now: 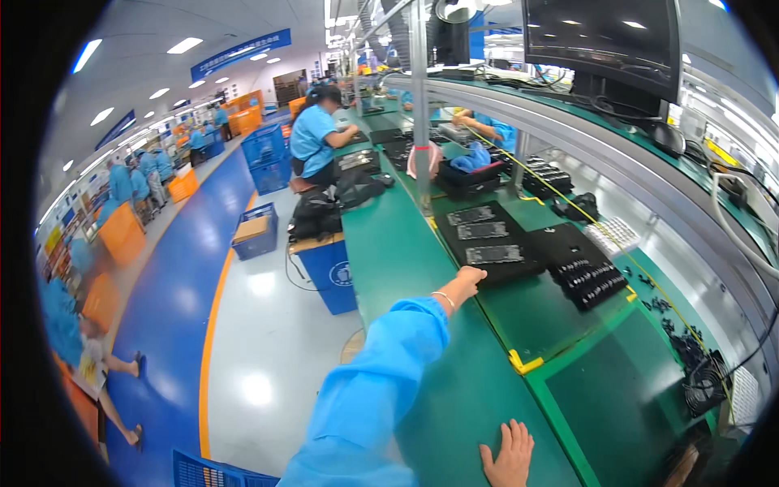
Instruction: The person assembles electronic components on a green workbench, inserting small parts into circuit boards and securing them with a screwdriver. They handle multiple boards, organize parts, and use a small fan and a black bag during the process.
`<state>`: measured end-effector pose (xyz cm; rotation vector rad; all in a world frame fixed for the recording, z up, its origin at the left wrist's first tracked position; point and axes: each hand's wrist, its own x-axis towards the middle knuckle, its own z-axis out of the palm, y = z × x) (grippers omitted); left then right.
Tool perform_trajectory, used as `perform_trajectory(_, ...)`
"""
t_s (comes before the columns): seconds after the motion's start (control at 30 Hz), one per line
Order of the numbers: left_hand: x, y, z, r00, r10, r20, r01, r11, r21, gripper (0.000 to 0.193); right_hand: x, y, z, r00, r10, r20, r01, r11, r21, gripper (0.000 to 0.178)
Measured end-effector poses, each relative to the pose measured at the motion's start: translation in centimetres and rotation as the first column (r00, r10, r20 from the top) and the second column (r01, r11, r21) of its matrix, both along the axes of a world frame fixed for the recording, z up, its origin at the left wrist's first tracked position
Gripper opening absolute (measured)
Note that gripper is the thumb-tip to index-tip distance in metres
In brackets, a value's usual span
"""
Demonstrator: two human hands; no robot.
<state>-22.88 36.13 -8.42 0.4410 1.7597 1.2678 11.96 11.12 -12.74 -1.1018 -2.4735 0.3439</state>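
Observation:
My left arm, in a blue sleeve, stretches forward over the green bench. My left hand point(465, 284) is closed at the near left corner of a black tray point(513, 273), its fingers pressed on the edge. Three flat, dark rectangular parts with fine detail, such as this nearest part point(495, 254), lie in a column on the tray. My right hand point(510, 456) rests palm down on the green bench top point(446, 390), fingers apart, holding nothing.
Right of it, a second black tray point(556, 239) bears several small black parts. Yellow corner markers point(526, 363) sit on the bench. A metal post point(420, 105) rises beyond; a monitor point(604, 40) stands upper right. A co-worker point(315, 134) sits farther along; blue bins stand left.

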Motion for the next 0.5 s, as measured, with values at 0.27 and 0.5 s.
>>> perform_trajectory(0.27,-1.6,3.0,-4.5,0.935,0.232,0.267,-0.281,0.946,0.160,0.019,0.0,-0.1,0.5,1.000,0.005,-0.001,-0.005,1.000,-0.016,0.059)
perform_trajectory(0.5,-3.4,-0.5,-3.7,0.939,0.176,0.295,-0.242,0.948,0.206,0.018,-0.2,-0.2,1.2,0.999,0.048,-0.024,-0.049,0.998,-0.029,0.056)
